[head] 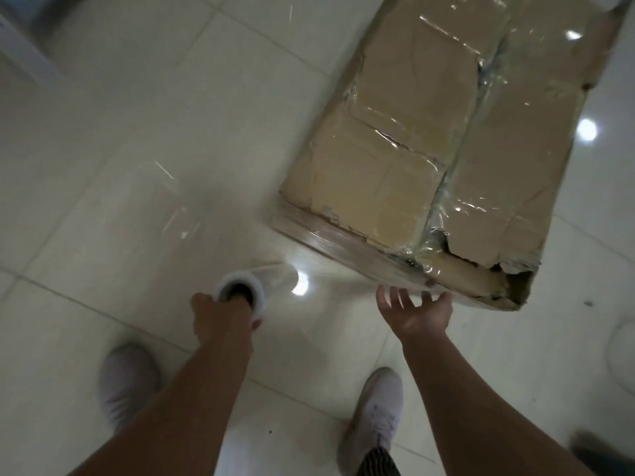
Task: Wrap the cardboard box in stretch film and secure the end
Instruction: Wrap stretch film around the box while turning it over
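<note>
I see the box (pixel 412 139) lying on the tiled floor (pixel 137 132), upper right, its top under film (pixel 347 266). My left hand (pixel 220 314) grips the roll (pixel 271 274) – film runs from it to the box's near edge. My right hand (pixel 417 312) is released, fingers spread, at that edge

Floor tiles (pixel 120 166) left of cardboard box (pixel 446 149) open; box blocks right.

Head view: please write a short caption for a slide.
Left hand holds film roll; open right hand beside the box.
</note>
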